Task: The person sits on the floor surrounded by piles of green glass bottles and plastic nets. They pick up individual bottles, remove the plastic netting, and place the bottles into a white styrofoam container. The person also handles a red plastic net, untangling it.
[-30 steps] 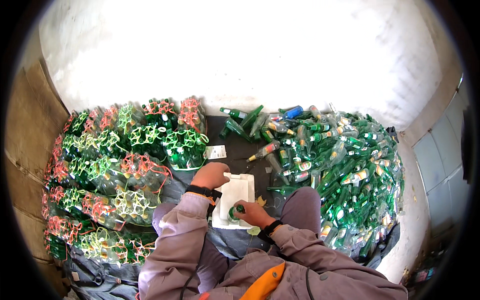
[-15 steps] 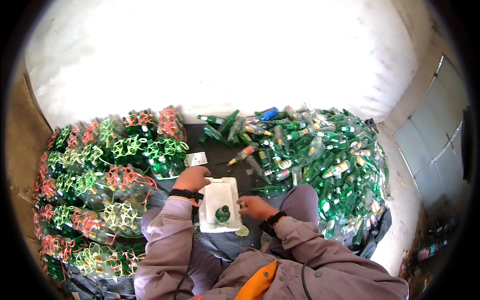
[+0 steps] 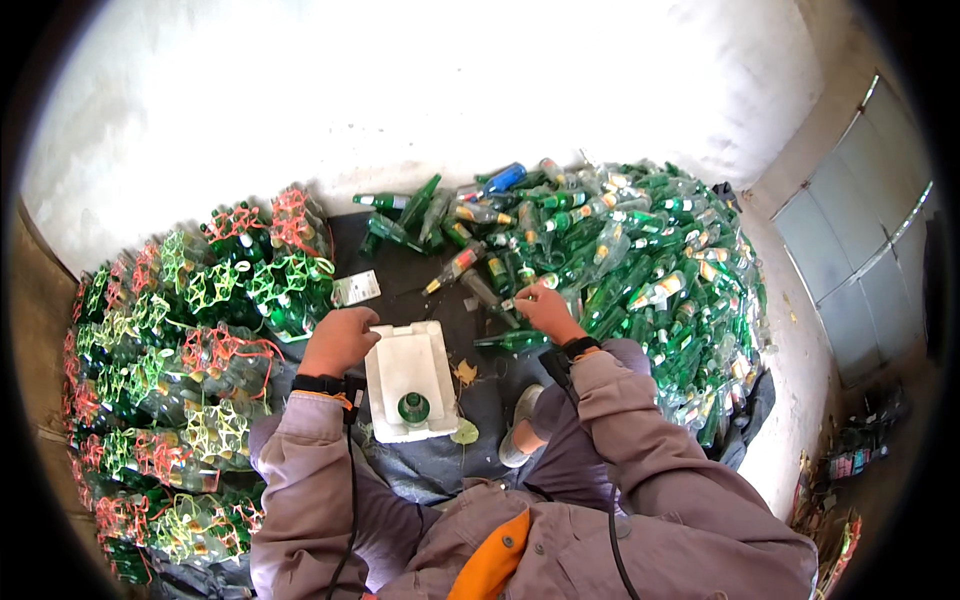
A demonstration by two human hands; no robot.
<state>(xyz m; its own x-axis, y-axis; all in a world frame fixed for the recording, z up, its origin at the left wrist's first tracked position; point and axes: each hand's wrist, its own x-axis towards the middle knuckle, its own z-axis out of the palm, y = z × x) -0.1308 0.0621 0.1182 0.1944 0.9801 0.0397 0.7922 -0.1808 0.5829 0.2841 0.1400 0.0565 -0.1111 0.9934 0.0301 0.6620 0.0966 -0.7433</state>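
Observation:
A white foam box (image 3: 412,355) lies between my knees, with a small green bottle (image 3: 413,406) standing at its near end, seen almost from above. My left hand (image 3: 340,343) hovers by the box's upper left corner; its fingers are bent but parted, and nothing shows in them. At the near left edge of the loose bottle heap, my right hand (image 3: 548,312) has its fingers closed on the neck of a bottle (image 3: 510,304). The hand and the other bottles hide most of that bottle's body.
Bundles of bottles (image 3: 215,350) tied with red and green netting stand in rows on the left. Loose bottles (image 3: 640,260) are heaped on the right. A white card (image 3: 356,288) and a yellow leaf (image 3: 465,373) lie on the dark sheet. A shoe (image 3: 520,425) is beside the box.
My right hand has gone from beside the box up to the heap and taken a bottle's neck. My left hand stays near the box's corner. The whole view has shifted.

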